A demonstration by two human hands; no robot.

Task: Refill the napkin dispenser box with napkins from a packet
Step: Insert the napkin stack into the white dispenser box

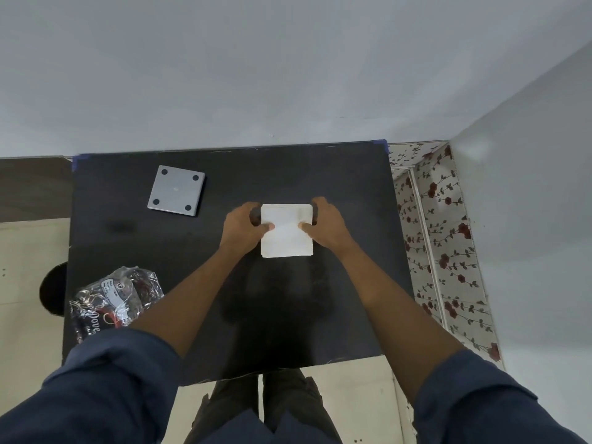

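Note:
A white stack of napkins (286, 235) sits in the middle of the black table (192, 251). My left hand (243, 227) grips its left side and my right hand (326, 225) grips its right side, both thumbs pressed on top. Something dark shows behind the stack between my fingers; I cannot tell whether it is the dispenser box. A grey square plate with black round feet (176, 194) lies flat at the back left. The crumpled clear napkin packet (112, 298) lies at the table's front left edge.
A grey wall stands right behind the table. To the right runs a strip of flowered white covering (448, 251) and another wall. A dark round object (53, 293) sits on the floor at the left. My legs show below the table's front edge.

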